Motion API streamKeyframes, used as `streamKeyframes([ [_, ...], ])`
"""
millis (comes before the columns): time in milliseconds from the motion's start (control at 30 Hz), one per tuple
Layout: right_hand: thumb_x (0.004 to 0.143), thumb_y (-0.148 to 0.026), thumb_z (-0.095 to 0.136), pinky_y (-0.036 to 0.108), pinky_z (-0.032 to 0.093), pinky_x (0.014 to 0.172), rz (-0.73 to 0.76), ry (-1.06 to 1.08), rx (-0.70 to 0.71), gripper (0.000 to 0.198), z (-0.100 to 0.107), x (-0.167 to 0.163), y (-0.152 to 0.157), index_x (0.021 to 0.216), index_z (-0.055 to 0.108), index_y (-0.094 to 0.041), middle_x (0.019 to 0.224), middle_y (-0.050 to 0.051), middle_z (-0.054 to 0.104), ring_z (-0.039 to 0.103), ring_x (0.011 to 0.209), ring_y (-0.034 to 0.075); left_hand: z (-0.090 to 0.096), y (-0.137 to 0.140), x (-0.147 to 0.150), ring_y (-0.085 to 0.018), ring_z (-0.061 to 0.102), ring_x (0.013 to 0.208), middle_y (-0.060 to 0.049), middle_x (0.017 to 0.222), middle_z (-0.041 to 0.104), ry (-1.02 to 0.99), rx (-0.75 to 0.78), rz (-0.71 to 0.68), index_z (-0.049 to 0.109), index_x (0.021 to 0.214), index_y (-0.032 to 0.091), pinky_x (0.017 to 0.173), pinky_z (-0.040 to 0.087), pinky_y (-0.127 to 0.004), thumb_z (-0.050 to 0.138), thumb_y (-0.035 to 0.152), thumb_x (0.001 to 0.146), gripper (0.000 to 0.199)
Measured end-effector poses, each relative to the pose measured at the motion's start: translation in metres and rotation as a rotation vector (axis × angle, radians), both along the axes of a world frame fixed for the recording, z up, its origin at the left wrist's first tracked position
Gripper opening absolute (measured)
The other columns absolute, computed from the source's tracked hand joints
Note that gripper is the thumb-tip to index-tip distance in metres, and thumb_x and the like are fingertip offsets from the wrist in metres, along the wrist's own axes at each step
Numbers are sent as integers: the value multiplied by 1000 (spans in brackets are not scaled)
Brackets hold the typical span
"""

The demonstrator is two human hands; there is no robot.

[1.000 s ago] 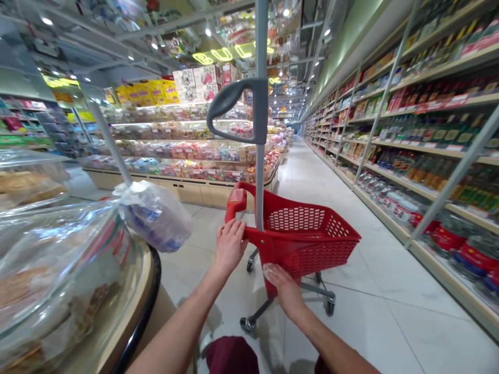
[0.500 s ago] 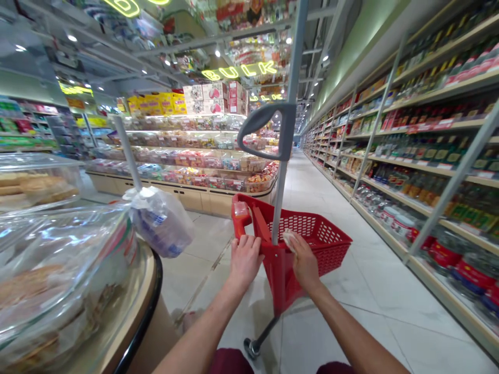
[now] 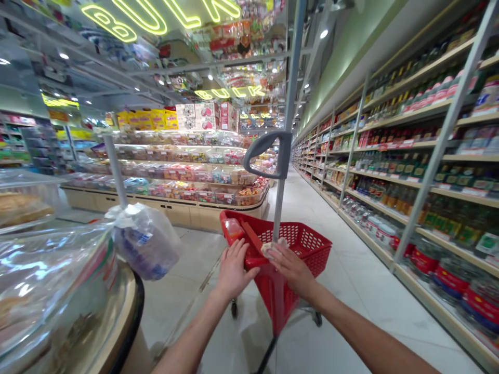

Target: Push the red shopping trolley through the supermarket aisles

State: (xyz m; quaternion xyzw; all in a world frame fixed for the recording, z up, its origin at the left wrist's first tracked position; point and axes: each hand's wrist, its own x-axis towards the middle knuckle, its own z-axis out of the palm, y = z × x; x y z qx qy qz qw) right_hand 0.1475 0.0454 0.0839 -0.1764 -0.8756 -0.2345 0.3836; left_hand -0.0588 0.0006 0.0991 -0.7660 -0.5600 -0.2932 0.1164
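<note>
A red plastic shopping cart (image 3: pixel 268 301) with a perforated basket (image 3: pixel 307 239) stands in front of me on small casters. From it rises a grey metal pole (image 3: pixel 279 208) with a grey loop handle (image 3: pixel 284 156). My left hand (image 3: pixel 233 267) grips the cart's near left rim, fingers over the edge and thumb apart. In my right hand (image 3: pixel 290 270) is a crumpled whitish cloth (image 3: pixel 270 249), pressed to the top of the cart beside the foot of the pole. My right palm hides part of the cloth and the rim.
Close on the left is a rounded counter (image 3: pixel 127 296) with plastic-wrapped baked goods. A plastic bag (image 3: pixel 146 241) hangs by a post (image 3: pixel 116 171) there. Ahead stands a bulk display (image 3: pixel 187 171) of packaged goods. Shelves (image 3: pixel 409 182) of bottles and jars line the right side.
My right hand has moved the cloth leftward along the cart's rim, to the near side of the pole. My left hand stays on the rim, its fingers straighter. The view has tilted up and turned right.
</note>
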Motion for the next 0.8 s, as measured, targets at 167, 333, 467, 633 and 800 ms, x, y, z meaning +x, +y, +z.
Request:
streamKeyframes([
  [167,84,-10,38,45,34,100,-40,66,-153,37,-13,-11,-13,119,47,-19,125,6,49,33,123,18,8,12,-10,-25,40,117,-8,115,56,63,-49,-19,55,95,20,96,24,-45,49,51,73,39],
  [333,72,-1,35,46,38,94,-160,300,-327,49,-17,-16,-22,114,52,-19,117,7,55,46,110,19,4,-3,26,-27,42,113,-10,109,57,39,6,34,55,92,18,92,28,-46,48,51,75,38],
  [467,66,0,37,45,37,94,-206,398,-395,51,-22,6,-29,108,57,-21,114,5,57,48,107,19,6,-8,50,-28,44,108,-10,102,58,28,4,34,56,93,17,90,30,-46,51,52,71,41],
  [633,58,-1,34,43,40,92,-262,464,-460,55,-19,34,-25,101,62,-21,108,4,61,51,104,18,10,15,31,-23,34,121,-9,130,44,-24,-63,-7,43,121,20,98,27,-43,38,43,81,46],
  [800,59,-2,34,39,44,89,-374,579,-516,50,-6,24,-20,95,64,-17,103,7,63,56,99,18,-2,36,32,-24,25,128,-8,134,38,-5,-62,100,41,125,18,102,22,-46,32,41,83,48],
])
